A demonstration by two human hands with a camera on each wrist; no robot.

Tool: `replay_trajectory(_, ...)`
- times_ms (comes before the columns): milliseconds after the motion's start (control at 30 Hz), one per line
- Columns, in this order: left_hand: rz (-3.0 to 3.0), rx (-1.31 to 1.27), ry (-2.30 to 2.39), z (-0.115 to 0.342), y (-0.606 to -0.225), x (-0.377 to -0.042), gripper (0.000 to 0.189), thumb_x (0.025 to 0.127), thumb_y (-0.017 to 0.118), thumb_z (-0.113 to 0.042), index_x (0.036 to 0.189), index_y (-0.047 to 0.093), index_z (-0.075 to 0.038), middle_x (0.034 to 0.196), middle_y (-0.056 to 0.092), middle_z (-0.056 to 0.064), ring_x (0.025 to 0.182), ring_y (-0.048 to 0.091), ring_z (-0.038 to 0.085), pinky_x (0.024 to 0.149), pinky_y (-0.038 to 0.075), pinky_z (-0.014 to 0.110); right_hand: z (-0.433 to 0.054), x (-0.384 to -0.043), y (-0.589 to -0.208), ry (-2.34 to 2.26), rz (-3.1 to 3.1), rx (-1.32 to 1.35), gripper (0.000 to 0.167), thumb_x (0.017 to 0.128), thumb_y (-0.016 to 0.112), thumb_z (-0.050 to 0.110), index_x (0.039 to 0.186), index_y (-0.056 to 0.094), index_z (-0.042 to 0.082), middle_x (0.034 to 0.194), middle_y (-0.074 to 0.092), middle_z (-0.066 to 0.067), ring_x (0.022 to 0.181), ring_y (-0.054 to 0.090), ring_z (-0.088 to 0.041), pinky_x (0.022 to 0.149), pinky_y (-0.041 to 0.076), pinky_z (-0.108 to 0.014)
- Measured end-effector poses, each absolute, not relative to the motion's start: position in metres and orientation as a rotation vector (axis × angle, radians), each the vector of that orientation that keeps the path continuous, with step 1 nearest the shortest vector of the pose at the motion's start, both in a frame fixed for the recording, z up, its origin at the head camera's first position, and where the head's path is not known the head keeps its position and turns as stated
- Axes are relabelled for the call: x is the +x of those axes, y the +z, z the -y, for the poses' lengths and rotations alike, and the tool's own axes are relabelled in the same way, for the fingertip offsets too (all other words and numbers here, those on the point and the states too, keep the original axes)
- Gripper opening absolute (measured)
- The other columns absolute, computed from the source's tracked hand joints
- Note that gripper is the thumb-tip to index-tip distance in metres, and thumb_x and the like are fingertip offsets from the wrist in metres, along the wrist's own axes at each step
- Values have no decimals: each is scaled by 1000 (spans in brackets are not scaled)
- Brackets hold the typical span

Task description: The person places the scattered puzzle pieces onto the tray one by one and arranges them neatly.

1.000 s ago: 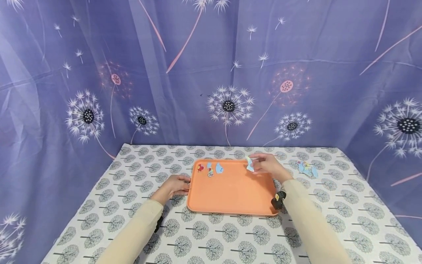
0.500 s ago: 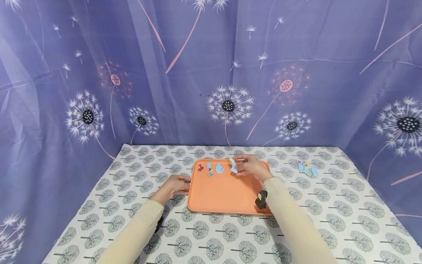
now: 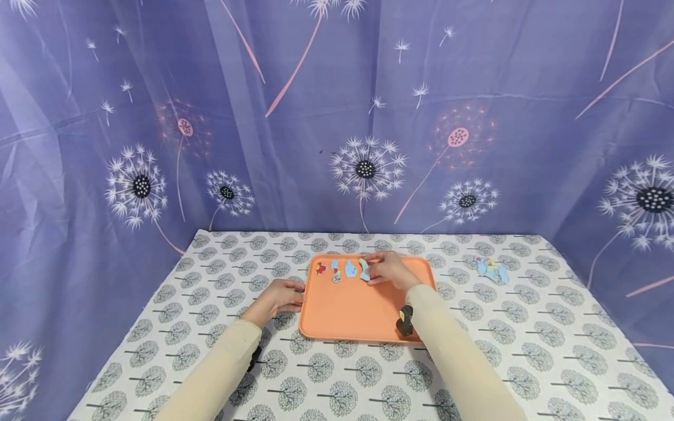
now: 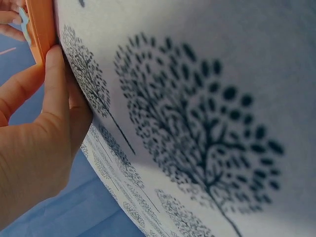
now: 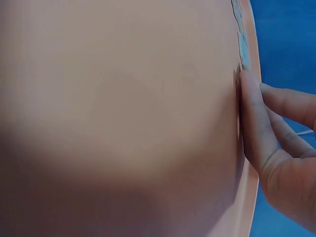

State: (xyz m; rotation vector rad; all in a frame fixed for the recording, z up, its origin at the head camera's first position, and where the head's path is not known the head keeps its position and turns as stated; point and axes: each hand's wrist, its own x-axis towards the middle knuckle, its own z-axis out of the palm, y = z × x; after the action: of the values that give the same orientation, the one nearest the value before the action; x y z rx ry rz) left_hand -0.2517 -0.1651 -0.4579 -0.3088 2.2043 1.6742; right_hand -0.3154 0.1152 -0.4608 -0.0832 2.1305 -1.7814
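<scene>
My left hand holds the left rim of an orange tray, thumb and fingers at its edge. In the left wrist view, that hand's fingertips meet the corner of the tray. Over the tray's back part, my right hand holds an irregular, light-blue and green puzzle piece by its right side, low at the tray surface. Left of it lie a light-blue piece, a small multicoloured piece and a red piece. In the right wrist view, my right fingers hide most of the held piece.
A loose cluster of blue and yellow puzzle pieces lies on the tree-print tablecloth, right of the tray. Behind the table hangs a purple dandelion-print curtain.
My right hand has carried the blue and green puzzle piece leftward and down, close beside the light-blue piece. My left hand stays at the tray's rim.
</scene>
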Motion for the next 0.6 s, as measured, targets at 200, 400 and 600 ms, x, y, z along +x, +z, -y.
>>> replay_trajectory(200,-2208,-303,1679,165,-459,-252,41,81,63,11,122,57,10,90,67,22,64,67,18,68,63,31,-114,-317,-461,-1777,-2122,-10,44,88,57,-9,132,51,-8,136,48,-27,74,67,-24,74,63,-37)
replay_trajectory(400,-2211,-318,1663,165,-459,-252,41,82,63,11,123,57,10,90,67,21,63,67,18,67,63,30,-113,-316,-459,-1759,-2156,18,40,89,60,-7,128,54,-11,110,62,-27,69,64,-21,70,63,-37)
replay_trajectory(600,-2218,-323,1647,165,-457,-252,41,83,63,11,123,58,9,90,67,21,63,67,17,67,63,29,-112,-316,-458,-1725,-2221,87,36,87,64,-6,123,58,-10,87,68,-23,64,65,-20,64,63,-37)
